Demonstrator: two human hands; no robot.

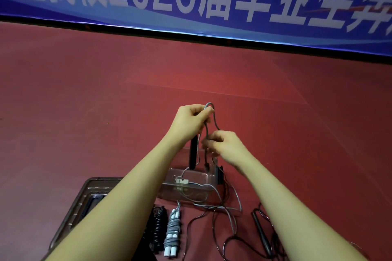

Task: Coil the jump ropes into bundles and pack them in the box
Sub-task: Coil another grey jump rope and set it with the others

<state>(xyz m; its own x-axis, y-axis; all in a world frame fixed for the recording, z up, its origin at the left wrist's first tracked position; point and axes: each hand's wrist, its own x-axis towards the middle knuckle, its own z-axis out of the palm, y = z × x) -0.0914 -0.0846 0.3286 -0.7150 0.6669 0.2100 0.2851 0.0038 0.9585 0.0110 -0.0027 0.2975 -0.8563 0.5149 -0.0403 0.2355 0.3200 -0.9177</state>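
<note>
Nearest, a coiled grey rope bundle (172, 231) with white handles lies on the red floor (84, 112), left of loose black cords (214, 224). Beyond it sits the clear box (188, 186). Above the box, the left hand (194, 119) pinches a grey rope (213, 119) loop; the right hand (222, 144) grips it lower, just beside.

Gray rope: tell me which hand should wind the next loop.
Right, probably. The left hand pinches the top of the gray rope and a black handle hangs below it, so it anchors. The right hand holds the rope lower, nearer the slack.
</note>
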